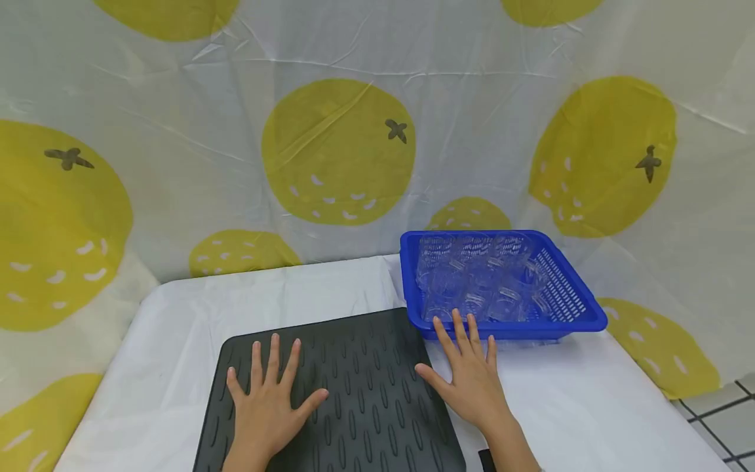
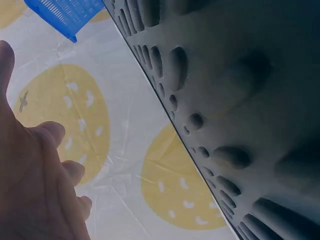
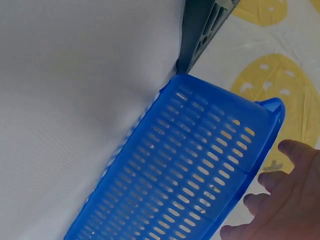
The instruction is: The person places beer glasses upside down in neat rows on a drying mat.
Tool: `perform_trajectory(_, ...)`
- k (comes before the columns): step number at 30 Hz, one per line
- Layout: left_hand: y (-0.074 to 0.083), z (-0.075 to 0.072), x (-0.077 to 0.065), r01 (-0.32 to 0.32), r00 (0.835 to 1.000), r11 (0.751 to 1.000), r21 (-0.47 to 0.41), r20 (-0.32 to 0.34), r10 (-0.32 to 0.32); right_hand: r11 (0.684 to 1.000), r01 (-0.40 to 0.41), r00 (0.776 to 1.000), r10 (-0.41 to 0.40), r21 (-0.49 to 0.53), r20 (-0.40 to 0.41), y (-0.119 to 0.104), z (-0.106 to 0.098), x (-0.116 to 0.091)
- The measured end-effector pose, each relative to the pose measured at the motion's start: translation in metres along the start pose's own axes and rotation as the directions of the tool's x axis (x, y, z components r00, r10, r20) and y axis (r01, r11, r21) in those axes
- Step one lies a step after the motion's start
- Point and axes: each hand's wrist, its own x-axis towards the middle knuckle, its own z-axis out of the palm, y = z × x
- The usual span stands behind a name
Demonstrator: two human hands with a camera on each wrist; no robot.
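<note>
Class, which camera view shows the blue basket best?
The head view: the blue basket shows nearly its whole rim, plus clear contents. The right wrist view shows its slotted outside, cut off; the left wrist view, only a small part.

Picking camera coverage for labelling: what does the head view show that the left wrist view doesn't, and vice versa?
Head only: the right hand, the clear containers in the blue basket, and a patch of tiled floor.

Left wrist only: the palm side of the left hand; head sees its back.

Both: the left hand, the dark mat with its oval pattern, the lemon-print sheet, and the basket, of which left wrist catches only part.
</note>
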Motion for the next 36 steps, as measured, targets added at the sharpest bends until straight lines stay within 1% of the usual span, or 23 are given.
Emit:
perform_trajectory(3, 0.001, 0.001, -0.002, -0.007, 1.0, 0.999, -0.042, 0.006, 0.008, 1.0, 0.006, 1.0, -0.006, 0.011, -0.005, 0.001, -0.004, 0.0)
perform_trajectory(6, -0.002, 0.0, -0.007, -0.005, 1.0, 0.994, -0.106, 0.015, 0.007, 0.998, 0.03, 0.999, -0.029, 0.051, -0.019, 0.001, -0.006, 0.0)
perform_trajectory(7, -0.004, 0.0, -0.008, -0.01, 1.0, 0.993, -0.121, 0.005, 0.01, 0.997, 0.044, 0.998, -0.042, 0.061, -0.038, 0.002, -0.008, 0.001)
perform_trajectory(9, -0.012, -0.004, -0.015, -0.012, 1.0, 0.992, -0.122, -0.03, 0.008, 0.993, 0.083, 0.993, -0.075, 0.087, -0.091, -0.001, -0.006, 0.001)
perform_trajectory(11, -0.02, -0.007, -0.02, -0.008, 0.996, 0.993, -0.116, -0.089, -0.003, 0.987, 0.123, 0.981, -0.105, 0.1, -0.163, -0.001, -0.005, 0.002)
perform_trajectory(13, -0.027, -0.01, -0.025, 0.003, 0.989, 0.993, -0.115, -0.149, -0.021, 0.98, 0.163, 0.963, -0.134, 0.111, -0.233, 0.001, -0.006, 0.004)
perform_trajectory(14, -0.03, -0.011, -0.027, 0.02, 0.986, 0.993, -0.117, -0.161, -0.039, 0.977, 0.179, 0.953, -0.144, 0.113, -0.265, 0.002, -0.006, 0.005)
perform_trajectory(16, -0.038, -0.014, -0.033, 0.045, 0.985, 0.991, -0.126, -0.162, -0.065, 0.97, 0.205, 0.931, -0.154, 0.129, -0.33, 0.004, -0.009, 0.006)
perform_trajectory(17, -0.043, -0.015, -0.036, 0.065, 0.987, 0.99, -0.128, -0.136, -0.082, 0.967, 0.217, 0.919, -0.157, 0.131, -0.362, 0.006, -0.011, 0.007)
perform_trajectory(18, -0.047, -0.017, -0.038, 0.098, 0.99, 0.987, -0.131, -0.086, -0.11, 0.966, 0.222, 0.908, -0.155, 0.133, -0.389, 0.007, -0.013, 0.007)
perform_trajectory(19, -0.052, -0.019, -0.041, 0.137, 0.989, 0.982, -0.128, -0.029, -0.142, 0.965, 0.226, 0.897, -0.153, 0.133, -0.414, 0.009, -0.016, 0.008)
perform_trajectory(20, -0.058, -0.02, -0.045, 0.163, 0.987, 0.979, -0.123, 0.015, -0.162, 0.965, 0.224, 0.889, -0.147, 0.133, -0.433, 0.011, -0.019, 0.009)
perform_trajectory(21, -0.063, -0.021, -0.048, 0.183, 0.983, 0.976, -0.118, 0.053, -0.178, 0.966, 0.222, 0.882, -0.141, 0.134, -0.45, 0.014, -0.021, 0.009)
perform_trajectory(23, -0.074, -0.023, -0.055, 0.242, 0.965, 0.964, -0.111, 0.135, -0.226, 0.97, 0.205, 0.875, -0.123, 0.129, -0.467, 0.02, -0.028, 0.011)
perform_trajectory(26, -0.089, -0.021, -0.061, 0.284, 0.948, 0.95, -0.129, 0.183, -0.259, 0.975, 0.178, 0.873, -0.093, 0.134, -0.479, 0.028, -0.037, 0.014)
perform_trajectory(29, -0.1, -0.016, -0.063, 0.345, 0.916, 0.927, -0.146, 0.269, -0.298, 0.977, 0.167, 0.864, -0.08, 0.132, -0.497, 0.034, -0.044, 0.017)
perform_trajectory(31, -0.104, -0.013, -0.062, 0.374, 0.889, 0.918, -0.131, 0.332, -0.315, 0.978, 0.166, 0.858, -0.081, 0.124, -0.508, 0.038, -0.048, 0.02)
perform_trajectory(32, -0.105, -0.011, -0.063, 0.381, 0.883, 0.916, -0.125, 0.344, -0.32, 0.979, 0.167, 0.856, -0.083, 0.12, -0.51, 0.039, -0.049, 0.021)
perform_trajectory(34, -0.107, -0.008, -0.064, 0.382, 0.876, 0.919, -0.102, 0.357, -0.325, 0.98, 0.161, 0.86, -0.082, 0.116, -0.504, 0.042, -0.05, 0.024)
perform_trajectory(36, -0.107, -0.007, -0.065, 0.379, 0.875, 0.921, -0.086, 0.357, -0.326, 0.982, 0.144, 0.873, -0.069, 0.12, -0.483, 0.044, -0.052, 0.027)
